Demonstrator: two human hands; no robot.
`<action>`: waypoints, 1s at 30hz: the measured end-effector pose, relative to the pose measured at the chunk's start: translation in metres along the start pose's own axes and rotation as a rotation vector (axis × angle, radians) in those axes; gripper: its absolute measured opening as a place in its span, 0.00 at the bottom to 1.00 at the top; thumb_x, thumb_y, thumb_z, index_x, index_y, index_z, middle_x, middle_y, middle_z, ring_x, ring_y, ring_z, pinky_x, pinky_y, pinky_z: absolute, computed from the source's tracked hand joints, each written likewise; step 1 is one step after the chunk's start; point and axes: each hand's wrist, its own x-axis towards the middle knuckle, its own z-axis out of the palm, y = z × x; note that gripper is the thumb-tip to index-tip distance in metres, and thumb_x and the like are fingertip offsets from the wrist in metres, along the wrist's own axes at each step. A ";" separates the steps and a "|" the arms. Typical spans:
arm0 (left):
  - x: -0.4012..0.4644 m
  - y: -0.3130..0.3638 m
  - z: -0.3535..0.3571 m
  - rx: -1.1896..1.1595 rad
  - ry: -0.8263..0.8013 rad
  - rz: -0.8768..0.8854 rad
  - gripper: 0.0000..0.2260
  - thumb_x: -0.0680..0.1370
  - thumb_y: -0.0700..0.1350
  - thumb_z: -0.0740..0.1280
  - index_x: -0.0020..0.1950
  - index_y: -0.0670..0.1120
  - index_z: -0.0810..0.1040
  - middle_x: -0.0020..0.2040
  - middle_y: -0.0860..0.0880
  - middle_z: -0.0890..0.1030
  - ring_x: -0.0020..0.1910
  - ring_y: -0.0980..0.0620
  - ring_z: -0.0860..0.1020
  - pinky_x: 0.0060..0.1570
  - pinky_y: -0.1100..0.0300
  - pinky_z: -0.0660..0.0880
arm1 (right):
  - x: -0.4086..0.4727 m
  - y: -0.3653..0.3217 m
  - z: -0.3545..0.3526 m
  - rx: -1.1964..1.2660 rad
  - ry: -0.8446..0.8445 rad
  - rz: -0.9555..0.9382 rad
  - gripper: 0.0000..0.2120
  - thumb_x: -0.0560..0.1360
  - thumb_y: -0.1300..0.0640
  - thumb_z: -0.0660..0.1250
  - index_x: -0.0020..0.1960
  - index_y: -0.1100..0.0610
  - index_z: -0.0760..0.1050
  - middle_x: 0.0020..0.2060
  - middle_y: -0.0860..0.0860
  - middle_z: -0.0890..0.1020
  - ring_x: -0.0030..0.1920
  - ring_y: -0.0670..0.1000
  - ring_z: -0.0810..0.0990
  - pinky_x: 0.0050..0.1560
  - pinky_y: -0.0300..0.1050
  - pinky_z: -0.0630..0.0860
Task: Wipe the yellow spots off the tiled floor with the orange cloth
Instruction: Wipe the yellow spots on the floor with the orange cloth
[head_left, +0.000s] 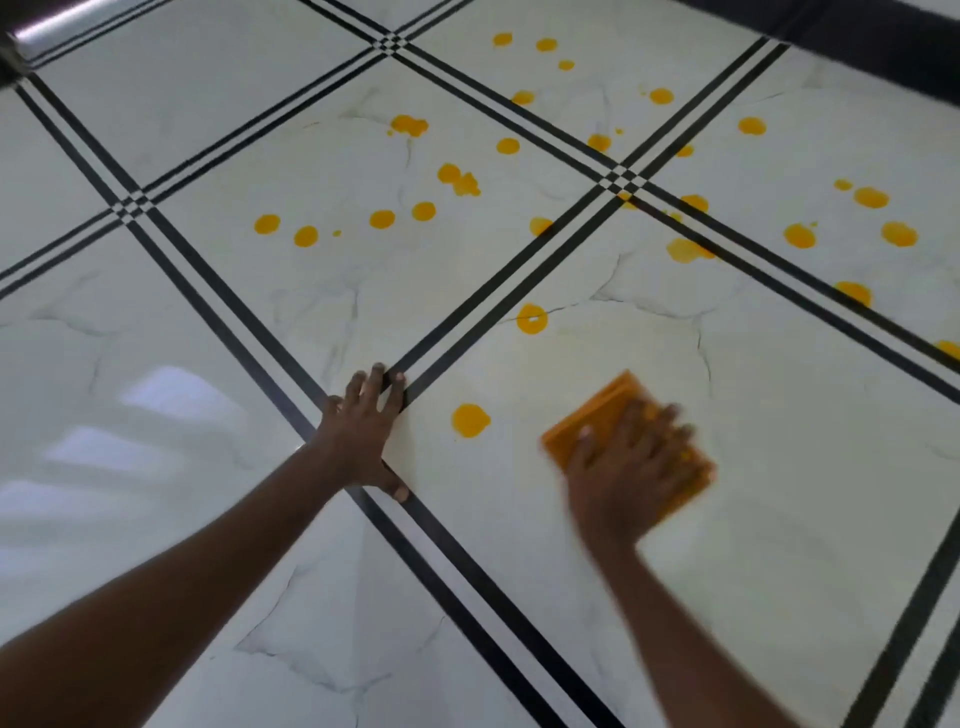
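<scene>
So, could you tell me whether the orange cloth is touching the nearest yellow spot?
Apart. The head view shows bare tile between the orange cloth and that yellow spot.

Both forearms are bare along their whole visible length; the left hand and right hand are bare too, the right blurred.

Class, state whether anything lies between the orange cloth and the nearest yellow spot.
Nothing visible does: only bare tile separates the orange cloth from the yellow spot; the left hand rests beyond the spot.
</scene>
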 end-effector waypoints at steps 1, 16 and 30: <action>0.000 0.000 0.000 -0.007 0.008 0.006 0.72 0.54 0.76 0.73 0.80 0.46 0.33 0.80 0.40 0.36 0.80 0.37 0.43 0.74 0.39 0.59 | -0.023 -0.016 0.000 0.000 -0.059 -0.118 0.36 0.78 0.38 0.55 0.82 0.54 0.58 0.82 0.62 0.56 0.80 0.68 0.55 0.77 0.73 0.48; -0.003 -0.014 0.011 -0.124 0.064 0.050 0.69 0.56 0.76 0.72 0.80 0.50 0.31 0.80 0.43 0.33 0.80 0.40 0.38 0.76 0.42 0.49 | -0.047 -0.071 0.010 -0.024 -0.216 -0.576 0.37 0.79 0.37 0.53 0.83 0.51 0.53 0.83 0.58 0.54 0.81 0.66 0.53 0.78 0.70 0.44; -0.009 -0.011 -0.007 -0.184 0.002 0.034 0.69 0.58 0.68 0.78 0.80 0.48 0.33 0.80 0.41 0.34 0.79 0.38 0.37 0.77 0.37 0.47 | -0.078 -0.023 0.001 -0.155 -0.262 -0.353 0.38 0.79 0.36 0.49 0.84 0.53 0.51 0.83 0.60 0.52 0.81 0.67 0.53 0.78 0.72 0.47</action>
